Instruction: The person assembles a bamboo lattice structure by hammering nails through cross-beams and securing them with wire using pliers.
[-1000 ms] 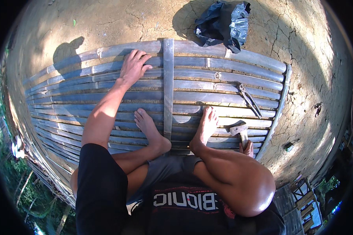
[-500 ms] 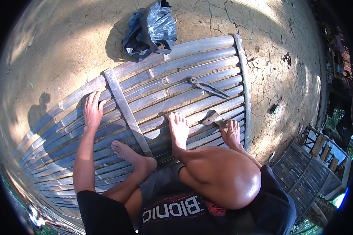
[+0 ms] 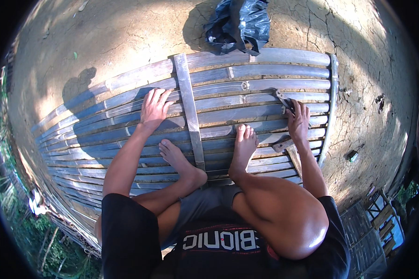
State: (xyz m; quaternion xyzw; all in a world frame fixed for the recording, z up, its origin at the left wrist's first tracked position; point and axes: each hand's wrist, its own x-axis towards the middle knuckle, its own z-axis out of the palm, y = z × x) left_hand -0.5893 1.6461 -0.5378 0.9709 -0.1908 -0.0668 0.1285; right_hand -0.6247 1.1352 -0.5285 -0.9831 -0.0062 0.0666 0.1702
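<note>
My left hand [image 3: 154, 108] rests palm down on the bamboo slats left of a flat cross batten [image 3: 187, 90], its fingers apart and holding nothing. A thin pale strand [image 3: 219, 94] runs along the slats beside it. On the right, my right hand [image 3: 299, 118] is closed round the handles of a pair of dark metal pincers [image 3: 281, 96], whose jaws stick out past the fingers toward the far left. The hand hides most of the handles. Just below it lies a worn tool-like wooden piece [image 3: 292, 159] with a hole near its end.
I sit on a bamboo slat platform [image 3: 260, 72] with both bare feet [image 3: 244, 144] on it. A black plastic bag [image 3: 239, 28] stands on cracked earth beyond the far edge. Another slatted surface [image 3: 363, 232] shows at lower right, and a small dark object [image 3: 352, 156] lies on the ground.
My right hand has left the wooden piece, moved farther out and taken hold of the pincers. My left hand stays on the slats, now nearer the batten. The view has swung left.
</note>
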